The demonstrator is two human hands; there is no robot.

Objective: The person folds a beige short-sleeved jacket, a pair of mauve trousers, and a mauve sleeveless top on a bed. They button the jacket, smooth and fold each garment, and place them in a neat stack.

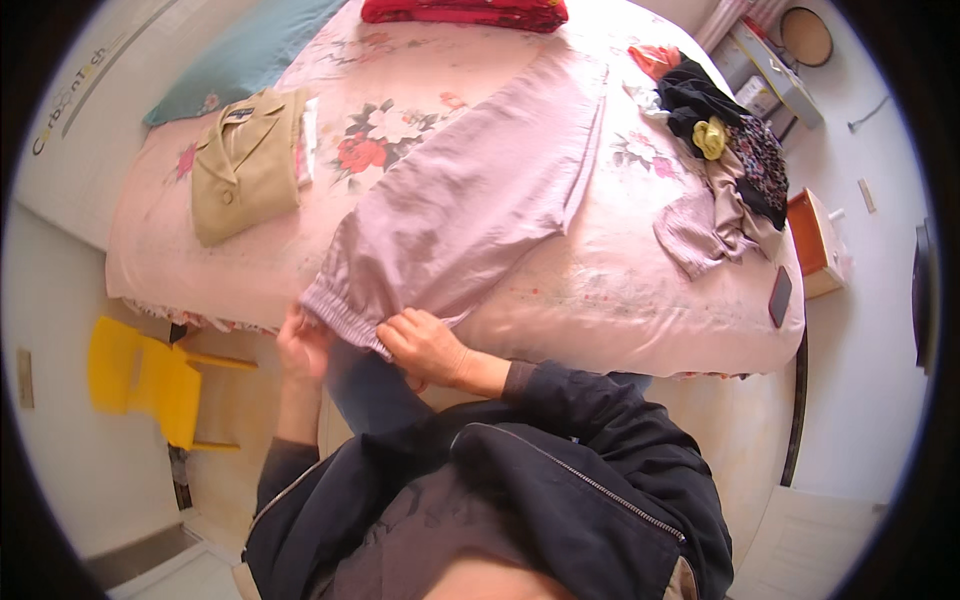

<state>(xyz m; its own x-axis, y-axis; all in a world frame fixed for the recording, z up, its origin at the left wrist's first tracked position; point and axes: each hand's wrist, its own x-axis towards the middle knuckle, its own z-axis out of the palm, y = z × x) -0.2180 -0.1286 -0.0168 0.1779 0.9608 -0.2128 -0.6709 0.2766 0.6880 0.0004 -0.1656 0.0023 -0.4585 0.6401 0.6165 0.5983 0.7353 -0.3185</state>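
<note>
A pair of pale mauve trousers (pixel 465 180) lies lengthwise over the bed, its legs laid together and pointing away from me. The gathered elastic waistband (pixel 341 319) hangs at the bed's near edge. My left hand (pixel 302 345) grips one corner of that waistband, slightly blurred. At the waistband's other corner, my right hand (pixel 424 346) has its fingers curled around the cloth. Left of the trousers rests a folded tan blazer (pixel 244 176), with some white and pink cloth showing beneath its right side.
The bed wears a pink floral sheet (pixel 547 307). A teal pillow (pixel 232 67) and a folded red textile (pixel 465 11) lie farther back. Mixed clothes (pixel 712 150) are heaped at right, near a phone (pixel 780 296). A yellow chair (pixel 157 382) stands left; an open drawer (pixel 817 247) juts out right.
</note>
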